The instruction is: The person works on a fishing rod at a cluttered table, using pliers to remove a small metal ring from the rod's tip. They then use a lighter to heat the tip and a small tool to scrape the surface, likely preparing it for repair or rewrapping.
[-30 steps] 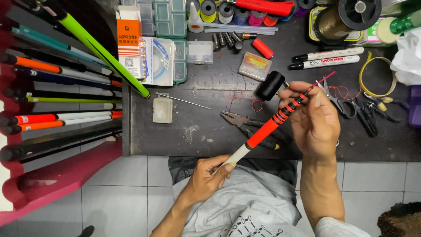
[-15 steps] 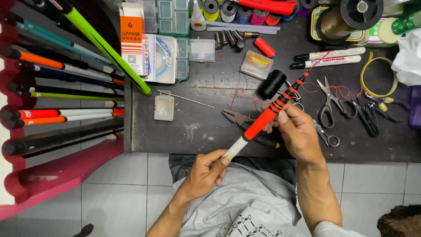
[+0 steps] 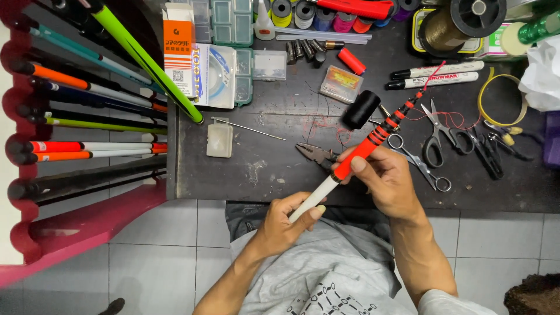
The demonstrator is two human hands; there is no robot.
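I hold a fishing rod section [image 3: 361,153] slanting up to the right over a dark workbench [image 3: 268,169]. It is white at the lower end, red-orange in the middle, with black bands near the thin tip. My left hand [image 3: 286,224] grips the white end. My right hand [image 3: 388,178] wraps the red-orange part, thumb on top. A red thread [image 3: 434,70] runs from the tip up toward the markers and loops over the bench by the scissors.
Pliers [image 3: 315,154] lie just left of my right hand. A black cylinder [image 3: 360,109], scissors [image 3: 434,137], two markers [image 3: 434,76], thread spools [image 3: 461,23] and small boxes [image 3: 219,76] crowd the bench. A pink rack [image 3: 76,221] at left holds several rods; a green rod [image 3: 146,58] slants across.
My right hand slid down the rod from the banded tip to the red-orange middle. The rod shifted slightly left and the tip with its thread now shows.
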